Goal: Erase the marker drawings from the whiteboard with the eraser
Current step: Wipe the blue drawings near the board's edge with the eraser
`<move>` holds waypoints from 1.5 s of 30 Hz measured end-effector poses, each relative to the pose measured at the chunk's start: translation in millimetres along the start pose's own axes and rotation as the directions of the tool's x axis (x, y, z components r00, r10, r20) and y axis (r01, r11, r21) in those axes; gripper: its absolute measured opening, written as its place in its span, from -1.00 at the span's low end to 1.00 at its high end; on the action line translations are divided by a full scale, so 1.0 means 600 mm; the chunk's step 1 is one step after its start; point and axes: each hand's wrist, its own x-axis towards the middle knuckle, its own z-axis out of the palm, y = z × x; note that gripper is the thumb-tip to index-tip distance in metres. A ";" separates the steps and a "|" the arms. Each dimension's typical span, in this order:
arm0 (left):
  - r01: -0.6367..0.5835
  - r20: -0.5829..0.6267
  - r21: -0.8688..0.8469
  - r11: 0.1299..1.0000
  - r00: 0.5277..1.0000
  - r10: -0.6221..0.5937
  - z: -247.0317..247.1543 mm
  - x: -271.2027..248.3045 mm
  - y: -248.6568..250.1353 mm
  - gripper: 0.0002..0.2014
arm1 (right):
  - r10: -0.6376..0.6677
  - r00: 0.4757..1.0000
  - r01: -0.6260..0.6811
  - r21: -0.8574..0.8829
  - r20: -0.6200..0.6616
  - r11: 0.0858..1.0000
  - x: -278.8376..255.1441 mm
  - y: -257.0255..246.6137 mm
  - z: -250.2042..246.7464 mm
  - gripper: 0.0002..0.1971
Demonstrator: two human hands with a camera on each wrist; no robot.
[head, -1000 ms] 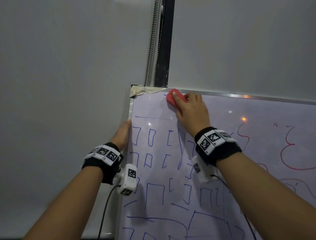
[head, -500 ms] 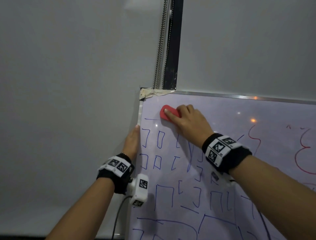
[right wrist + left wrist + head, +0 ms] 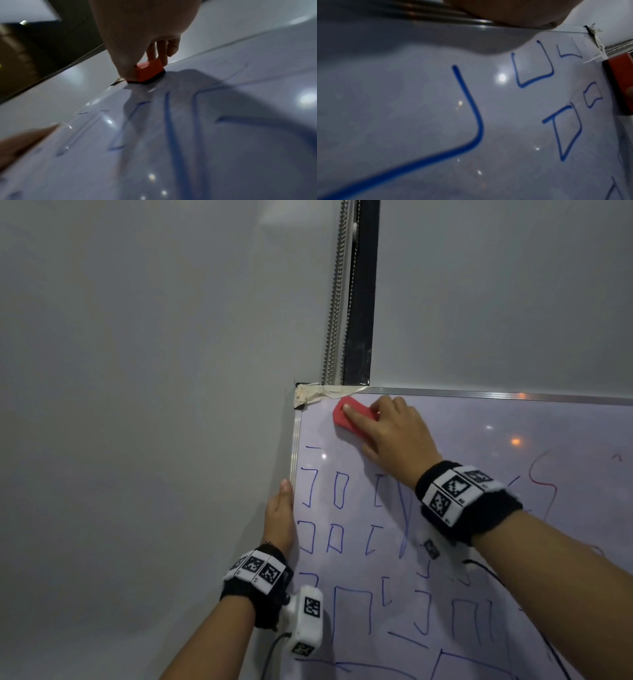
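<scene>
The whiteboard (image 3: pixel 479 433) carries several blue box-like marker drawings (image 3: pixel 340 489) on its left part and red curls (image 3: pixel 544 484) farther right. My right hand (image 3: pixel 397 440) holds the red eraser (image 3: pixel 340 424) flat against the board just under the top frame, near the upper left corner, index finger laid across it. In the right wrist view the fingers (image 3: pixel 161 54) pinch the eraser (image 3: pixel 149 71), black felt down on the board (image 3: pixel 240 148). My left hand (image 3: pixel 279 518) grips the board's left frame, thumb along the edge, other fingers hidden behind it.
Beige tape (image 3: pixel 308 395) wraps the board's top left corner. A bead chain (image 3: pixel 334 302) and a dark vertical strip (image 3: pixel 359 302) rise behind it. Grey wall (image 3: pixel 137 405) fills the left. A cable hangs from the left wrist camera (image 3: pixel 306 621).
The eraser dipped down and left across the board, then came back up under the top frame. The thin blue line near the top is now much shorter. The left hand stayed on the frame.
</scene>
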 end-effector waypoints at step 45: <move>0.133 -0.013 0.087 0.987 0.991 -0.133 -0.024 -0.067 -0.023 -0.50 | 0.091 0.995 -0.092 0.058 0.028 0.994 -0.049 -0.003 -0.022 -0.62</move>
